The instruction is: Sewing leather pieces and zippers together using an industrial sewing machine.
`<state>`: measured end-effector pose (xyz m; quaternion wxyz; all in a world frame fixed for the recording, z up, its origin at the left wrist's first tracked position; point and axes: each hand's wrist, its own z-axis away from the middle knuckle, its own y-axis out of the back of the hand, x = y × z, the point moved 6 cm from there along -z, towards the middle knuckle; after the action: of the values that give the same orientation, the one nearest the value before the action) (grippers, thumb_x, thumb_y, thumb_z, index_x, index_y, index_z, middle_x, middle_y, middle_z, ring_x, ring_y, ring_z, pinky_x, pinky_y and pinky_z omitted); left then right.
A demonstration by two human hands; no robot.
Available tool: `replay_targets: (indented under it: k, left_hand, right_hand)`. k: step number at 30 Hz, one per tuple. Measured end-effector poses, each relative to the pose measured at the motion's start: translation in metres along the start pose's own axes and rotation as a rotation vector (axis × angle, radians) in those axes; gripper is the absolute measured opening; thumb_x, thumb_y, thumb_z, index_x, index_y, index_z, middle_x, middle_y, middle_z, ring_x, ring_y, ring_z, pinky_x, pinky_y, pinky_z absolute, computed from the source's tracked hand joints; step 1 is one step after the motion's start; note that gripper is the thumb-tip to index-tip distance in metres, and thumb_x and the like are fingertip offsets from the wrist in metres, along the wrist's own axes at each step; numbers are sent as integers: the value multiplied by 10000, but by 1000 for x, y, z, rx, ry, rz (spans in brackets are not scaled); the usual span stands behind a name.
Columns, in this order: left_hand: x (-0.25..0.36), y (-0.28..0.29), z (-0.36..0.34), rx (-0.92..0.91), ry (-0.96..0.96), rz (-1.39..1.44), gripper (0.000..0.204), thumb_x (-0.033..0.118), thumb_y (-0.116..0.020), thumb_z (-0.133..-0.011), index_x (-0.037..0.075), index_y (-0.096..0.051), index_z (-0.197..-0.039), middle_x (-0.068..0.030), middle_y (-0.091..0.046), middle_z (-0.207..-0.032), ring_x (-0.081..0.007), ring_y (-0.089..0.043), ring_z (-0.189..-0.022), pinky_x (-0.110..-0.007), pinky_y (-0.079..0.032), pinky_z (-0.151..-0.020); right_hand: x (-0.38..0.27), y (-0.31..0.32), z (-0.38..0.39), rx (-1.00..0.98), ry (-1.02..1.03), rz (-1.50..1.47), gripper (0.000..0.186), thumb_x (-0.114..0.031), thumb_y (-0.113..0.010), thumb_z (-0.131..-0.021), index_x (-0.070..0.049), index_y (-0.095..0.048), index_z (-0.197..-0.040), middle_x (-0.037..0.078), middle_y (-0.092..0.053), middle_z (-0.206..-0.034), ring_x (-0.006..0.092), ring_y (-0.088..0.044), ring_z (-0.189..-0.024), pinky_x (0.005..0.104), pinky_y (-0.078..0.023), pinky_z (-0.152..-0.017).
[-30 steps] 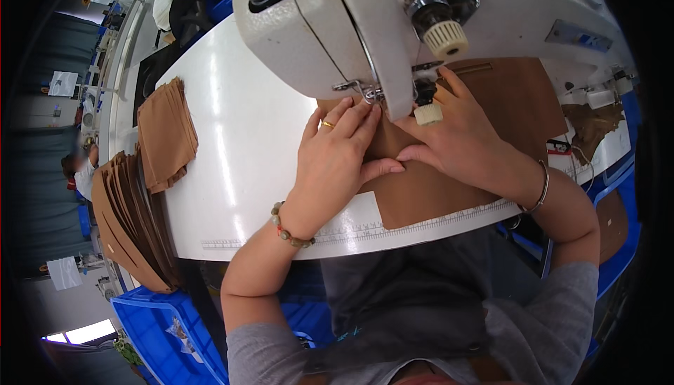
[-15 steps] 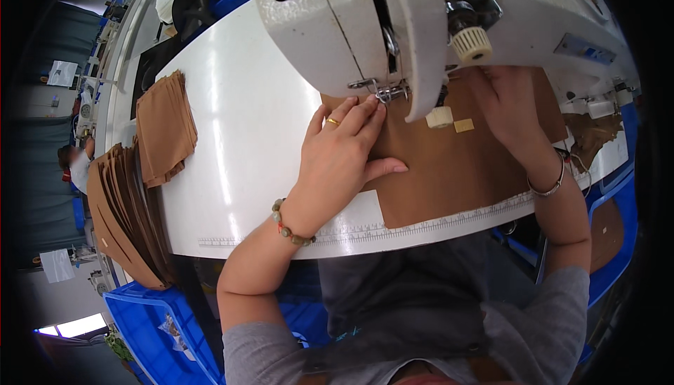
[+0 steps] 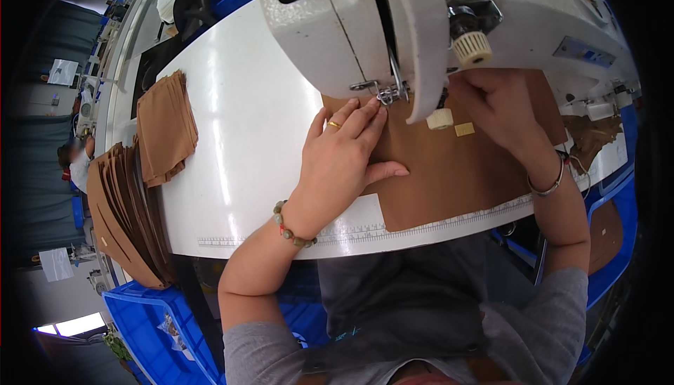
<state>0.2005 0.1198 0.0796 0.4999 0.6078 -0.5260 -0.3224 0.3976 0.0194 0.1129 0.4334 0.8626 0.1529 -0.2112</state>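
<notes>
A brown fabric panel (image 3: 449,181) lies on the white table under the head of a sewing machine (image 3: 316,34). My left hand (image 3: 344,146) rests flat on the panel's left part, fingers spread a little. Its fingertips are right beside the metal presser foot (image 3: 392,94). My right hand (image 3: 498,107) is over the panel's far right part, below the machine arm, with fingers curled in. The machine partly hides those fingertips, so what they grip cannot be made out. A small yellow tab (image 3: 465,129) lies on the panel between my hands.
A stack of brown pieces (image 3: 167,128) lies at the table's left, with more brown panels (image 3: 130,209) hanging over the edge. A ruler strip (image 3: 344,236) runs along the front edge. Blue bins (image 3: 151,322) stand below left and at right. Brown scraps (image 3: 593,139) lie far right.
My right hand has shifted slightly left and its fingers have curled in more. My left hand and the panel have barely moved.
</notes>
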Motion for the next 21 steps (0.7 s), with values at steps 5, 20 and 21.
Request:
replay_targets:
  k: [5, 20, 21]
  left_hand:
    - [-2, -1, -1, 5, 12, 10, 836, 618, -790, -760, 21, -700, -1338, -116, -690, -1365, -303, -607, -1349, -461, -456, -1113]
    - [-8, -6, 3, -12, 22, 74, 744, 524, -789, -811, 55, -674, -1376, -79, -637, -1469, -315, -553, -1409, -534, -406, -1141]
    - [-9, -6, 3, -6, 27, 91, 700, 481, -789, -826, 67, -672, -1378, -75, -626, -1482, -322, -549, -1412, -542, -412, -1136]
  right_hand:
    - [-2, -6, 0, 26, 119, 86, 404, -190, -757, -908, -50, -498, -632, 110, -494, -582, 298, -541, -530, 415, -414, -532]
    - [-116, -17, 44, 2, 363, 47, 526, -264, -819, -851, 11, -661, -1270, 60, -670, -852, 193, -651, -622, 326, -490, -531]
    - [-128, -23, 45, 23, 374, 56, 526, -264, -819, -851, 11, -661, -1270, 60, -670, -852, 193, -651, -622, 326, -490, -531]
